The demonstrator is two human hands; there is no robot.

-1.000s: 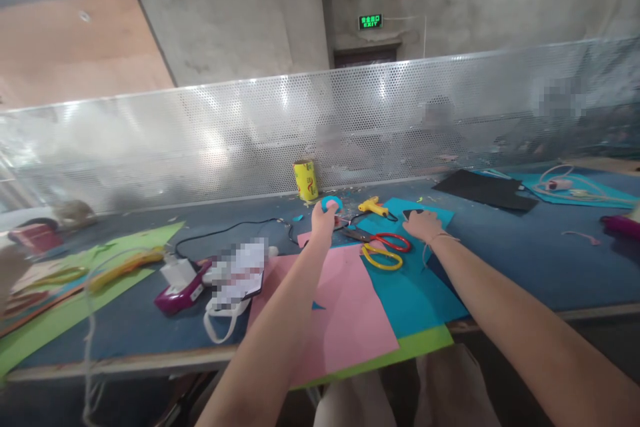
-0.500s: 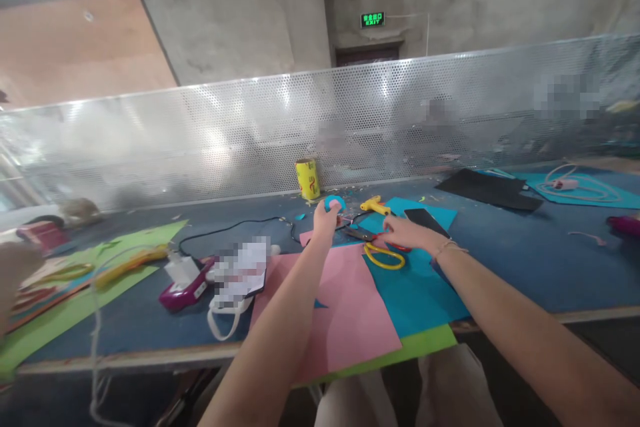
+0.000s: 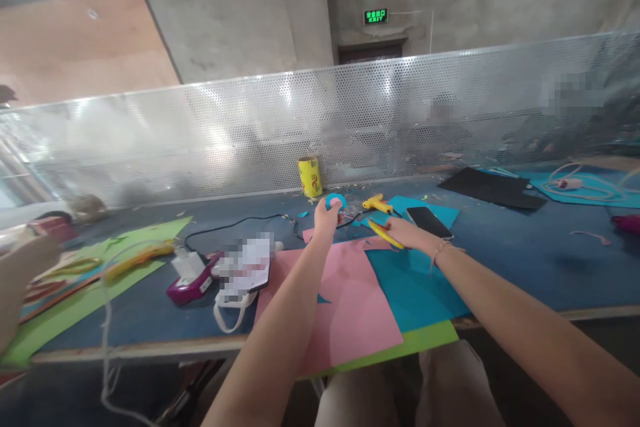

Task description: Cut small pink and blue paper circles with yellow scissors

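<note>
My left hand (image 3: 327,215) is closed on a small round piece of blue and pink paper (image 3: 336,201), pinched near its edge. My right hand (image 3: 403,233) is wrapped round scissors whose yellow handle (image 3: 386,234) shows almost edge-on. I cannot make out the blades clearly. Beneath both forearms lie a pink sheet (image 3: 350,307), a blue sheet (image 3: 420,293) and the edge of a green sheet (image 3: 400,350). Just beyond my right hand rests a yellow glue gun (image 3: 377,203), and a dark phone (image 3: 429,221) lies beside that hand.
A yellow roll (image 3: 311,177) stands by the perforated metal screen (image 3: 250,133). Left of me lie a purple power strip (image 3: 189,290) with a white plug, a phone-like device (image 3: 253,263) and a green sheet (image 3: 145,273). Black paper (image 3: 493,188) lies at the right.
The scissors have turned in my right hand: their yellow loop was seen wide and now looks narrow. My left hand still holds the round paper in nearly the same place.
</note>
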